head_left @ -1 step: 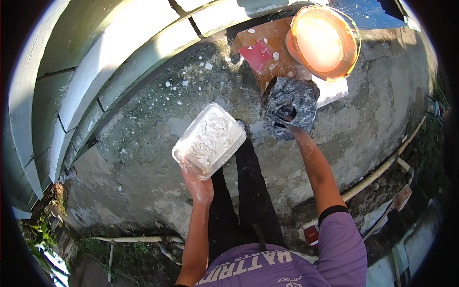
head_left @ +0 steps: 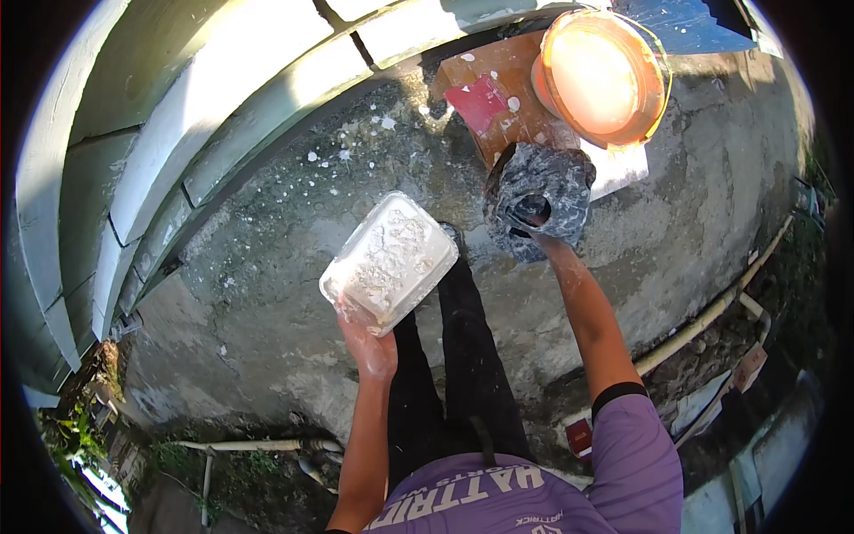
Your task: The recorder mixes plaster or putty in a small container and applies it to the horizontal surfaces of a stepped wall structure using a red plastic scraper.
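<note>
My left hand (head_left: pixel 366 345) grips the near end of a rectangular plastic container (head_left: pixel 335 269) from below, its fingers mostly hidden under it. Lumpy white powder or paste (head_left: pixel 398 242) lies in the container. At the right, a dark grey, white-streaked, pot-like piece (head_left: pixel 556 173) with a round hole faces up. My right hand (head_left: pixel 553 242) meets its near edge just below the hole and seems to hold it; the fingers are out of sight. Pale smears mark both hands.
An orange bucket (head_left: pixel 545 86) of pale liquid, with a yellow handle, stands beyond the dark piece. Beneath it are a stained brown board (head_left: pixel 525 67) and a red scrap (head_left: pixel 478 103). White drops dot the concrete floor (head_left: pixel 267 214). Pale planks (head_left: pixel 160 169) line the left; a pipe (head_left: pixel 694 343) runs at right.
</note>
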{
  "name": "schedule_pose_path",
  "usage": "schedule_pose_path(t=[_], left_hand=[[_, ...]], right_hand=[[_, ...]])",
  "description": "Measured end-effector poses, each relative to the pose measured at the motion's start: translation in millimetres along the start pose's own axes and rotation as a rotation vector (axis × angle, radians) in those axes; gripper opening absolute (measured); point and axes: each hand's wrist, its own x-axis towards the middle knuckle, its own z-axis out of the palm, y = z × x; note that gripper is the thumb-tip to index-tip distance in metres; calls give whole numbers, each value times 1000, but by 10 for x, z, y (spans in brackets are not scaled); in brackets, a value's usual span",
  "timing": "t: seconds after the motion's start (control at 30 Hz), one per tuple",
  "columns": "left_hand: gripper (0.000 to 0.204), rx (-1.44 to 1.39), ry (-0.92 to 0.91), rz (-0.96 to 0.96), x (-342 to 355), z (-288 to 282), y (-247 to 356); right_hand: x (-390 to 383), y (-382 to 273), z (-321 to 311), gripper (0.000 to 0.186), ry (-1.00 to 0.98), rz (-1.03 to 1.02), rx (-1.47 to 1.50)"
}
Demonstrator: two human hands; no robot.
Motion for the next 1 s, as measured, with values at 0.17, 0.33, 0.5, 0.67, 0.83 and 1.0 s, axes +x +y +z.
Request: schedule_pose_path(t=[0.17,0.33,0.5,0.67,0.83,1.0], left_hand=[[54,-15,13,-1,3,-34,5],[56,31,29,-11,-16,-42,44],[58,43,-3,3,-8,-24,35],[58,38,58,-4,-10,-10,19],[57,49,42,-9,-20,-3,12],[56,29,-33,15,-14,41,-10]], right_hand=[[18,-63,228,60,108,-107,-105],[168,-207,335,59,73,-55,-49],[116,-370,187,58,51,-30,78],[138,-350,311,58,211,-42,108],[163,-167,451,60,192,-9,49],[137,-93,473,62,188,12,12]])
